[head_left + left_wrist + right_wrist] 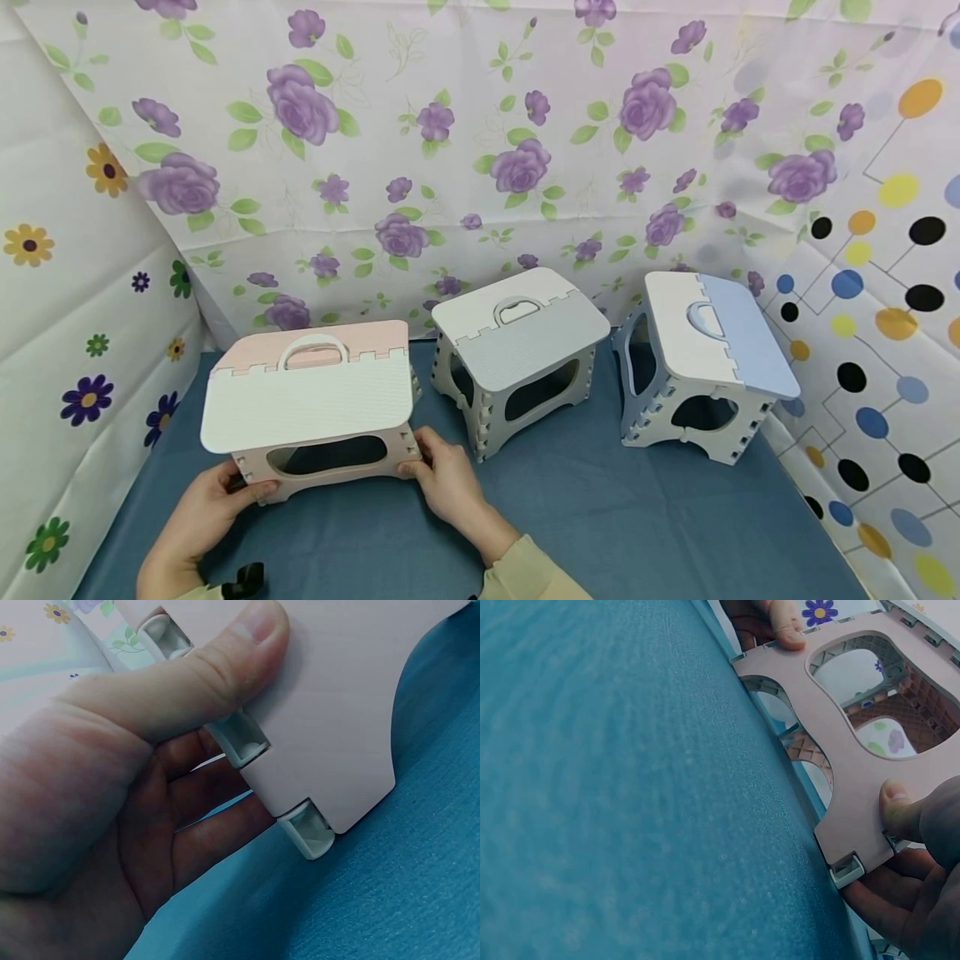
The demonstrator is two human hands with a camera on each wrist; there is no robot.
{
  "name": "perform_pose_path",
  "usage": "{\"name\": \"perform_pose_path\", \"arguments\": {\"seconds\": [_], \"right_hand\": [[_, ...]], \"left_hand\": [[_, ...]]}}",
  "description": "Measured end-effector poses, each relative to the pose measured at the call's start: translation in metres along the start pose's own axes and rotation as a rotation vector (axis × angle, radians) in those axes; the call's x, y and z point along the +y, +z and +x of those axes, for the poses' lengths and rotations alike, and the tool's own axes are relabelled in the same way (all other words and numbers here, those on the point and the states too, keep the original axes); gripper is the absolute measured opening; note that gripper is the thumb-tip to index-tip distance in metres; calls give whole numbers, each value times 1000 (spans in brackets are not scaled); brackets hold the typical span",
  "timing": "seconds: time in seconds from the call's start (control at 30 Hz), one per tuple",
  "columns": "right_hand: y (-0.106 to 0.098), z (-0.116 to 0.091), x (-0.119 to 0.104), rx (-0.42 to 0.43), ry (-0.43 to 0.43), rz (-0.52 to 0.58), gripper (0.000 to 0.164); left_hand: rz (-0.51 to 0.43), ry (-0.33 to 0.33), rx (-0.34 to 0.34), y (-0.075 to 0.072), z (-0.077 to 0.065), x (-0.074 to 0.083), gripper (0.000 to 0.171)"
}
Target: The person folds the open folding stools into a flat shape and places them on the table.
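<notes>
A pink-and-white folding step stool (307,408) stands unfolded at the left, its handle loop on top. My left hand (201,512) grips its front left leg, the thumb laid on the pink front panel (330,697) and the other fingers round the hinged edge. At the front right leg, my right hand (452,485) pinches the panel (855,817) the same way, thumb in front and fingers behind. Through the oval opening in the front panel, the right wrist view shows the stool's ribbed inside. Fingertips of both hands are partly hidden behind the legs.
A grey-and-white folding stool (521,329) stands unfolded just right of the pink one, and a blue-and-white one (708,333) farther right. All three are on a blue cloth (570,533). A flowered curtain (465,125) hangs close behind; patterned sheets flank both sides.
</notes>
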State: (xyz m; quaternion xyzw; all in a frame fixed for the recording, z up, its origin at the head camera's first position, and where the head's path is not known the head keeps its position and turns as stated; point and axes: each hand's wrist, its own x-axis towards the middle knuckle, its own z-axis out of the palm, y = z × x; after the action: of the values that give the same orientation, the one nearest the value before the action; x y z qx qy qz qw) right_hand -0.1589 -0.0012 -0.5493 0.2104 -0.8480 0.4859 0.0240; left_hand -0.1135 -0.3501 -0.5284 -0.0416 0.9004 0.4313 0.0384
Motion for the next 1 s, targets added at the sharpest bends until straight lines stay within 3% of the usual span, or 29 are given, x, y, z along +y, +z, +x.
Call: {"name": "perform_pose_path", "arguments": {"seconds": [1.0], "right_hand": [[-1, -1, 1, -10, -5, 0, 25]], "left_hand": [[-5, 16, -9, -1, -1, 2, 53]]}}
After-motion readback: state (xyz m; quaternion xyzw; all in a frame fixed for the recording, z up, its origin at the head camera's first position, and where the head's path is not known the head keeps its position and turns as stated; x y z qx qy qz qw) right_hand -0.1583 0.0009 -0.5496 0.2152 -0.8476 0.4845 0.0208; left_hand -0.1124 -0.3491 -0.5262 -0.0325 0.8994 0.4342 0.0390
